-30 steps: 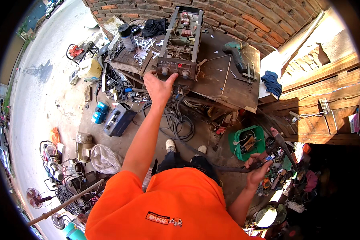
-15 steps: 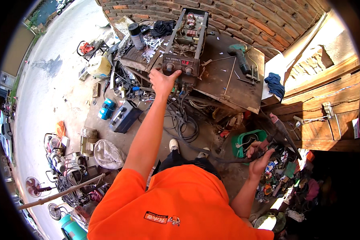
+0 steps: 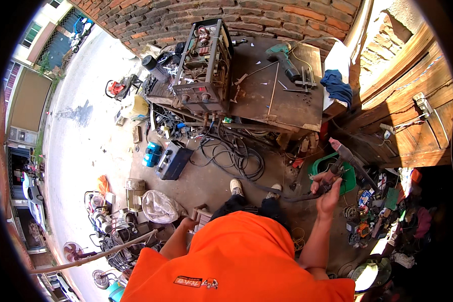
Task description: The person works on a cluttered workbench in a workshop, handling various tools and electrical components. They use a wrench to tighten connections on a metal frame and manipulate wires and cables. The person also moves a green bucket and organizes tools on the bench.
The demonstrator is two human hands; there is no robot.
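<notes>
While our right hand (image 3: 328, 196) grasps: at the right of the frame, its fingers curl around a dark welding handpiece (image 3: 330, 177), held in front of the green basket (image 3: 346, 182).
Pink-ended bar (image 3: 355, 161): dark and slanting, just beyond that hand; we cannot tell whether it joins the handpiece.
Black cable (image 3: 294, 199): leaves the handpiece and runs leftward past our pale shoes (image 3: 235, 187) toward a tangle of cable coils (image 3: 241, 162) on the ground, below the workbench.
Left hand (image 3: 187, 224): low and left of centre, just beside a small wooden stool (image 3: 202, 216); we cannot tell whether its fingers grip the wood or only lie near it.
Welding machine (image 3: 199, 95): in the upper middle of the frame, upright on the left part of the workbench (image 3: 294, 110), its inner parts bare on top, two knobs and a lit red display on its front panel, cables hanging beneath.
Bench top: right of the machine we see a green power drill (image 3: 282, 58); at the right edge, a blue cloth (image 3: 337, 86) lies bunched.
Left-hand ground: a blue motor (image 3: 152, 154) stands beside a dark boxy case (image 3: 174, 161); below them, a grey motor (image 3: 135, 195) sits near a whitish sack (image 3: 161, 207).
Right-hand ground: mixed scrap (image 3: 380, 221) lies heaped beyond our right forearm.
</notes>
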